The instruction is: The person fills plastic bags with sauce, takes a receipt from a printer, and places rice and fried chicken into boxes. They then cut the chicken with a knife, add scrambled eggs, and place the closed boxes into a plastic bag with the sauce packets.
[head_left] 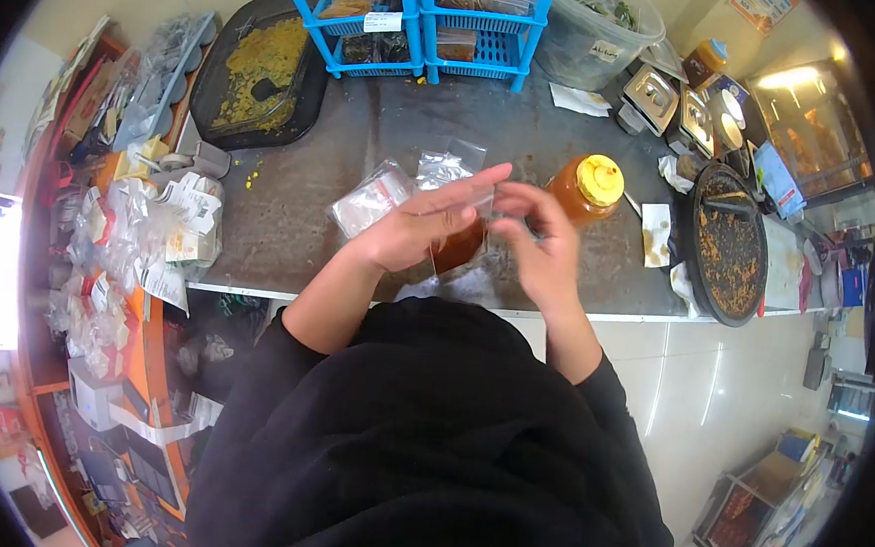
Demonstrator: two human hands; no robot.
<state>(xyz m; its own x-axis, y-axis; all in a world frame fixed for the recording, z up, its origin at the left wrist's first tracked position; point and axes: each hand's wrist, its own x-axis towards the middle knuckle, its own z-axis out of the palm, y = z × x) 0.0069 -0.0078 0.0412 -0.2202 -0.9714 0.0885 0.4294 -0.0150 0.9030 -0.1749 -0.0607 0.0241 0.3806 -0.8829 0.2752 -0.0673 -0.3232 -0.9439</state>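
Note:
In front of my body is a small clear plastic bag of red-brown sauce (pixel 459 249). My left hand (pixel 415 227) grips its upper part between the thumb and the long, straight fingers. My right hand (pixel 542 242) is at the bag's top edge, with its fingers bent and its thumb apart from them; whether the fingertips touch the plastic is hard to see. Left of the sauce bag lies a packet of clear bags (pixel 370 201). Just beyond my fingers are more clear bags (pixel 451 164). A squeeze bottle of orange-brown sauce with a yellow lid (pixel 599 180) stands right of my right hand.
A black tray of yellow food (pixel 207 109) sits back left. Blue tiered racks (pixel 481 20) and a clear bucket (pixel 581 57) line the back. Metal containers (pixel 651 98) and a round dark pan (pixel 694 251) occupy the right. A shelf with plastic-wrapped items (pixel 106 293) borders the left.

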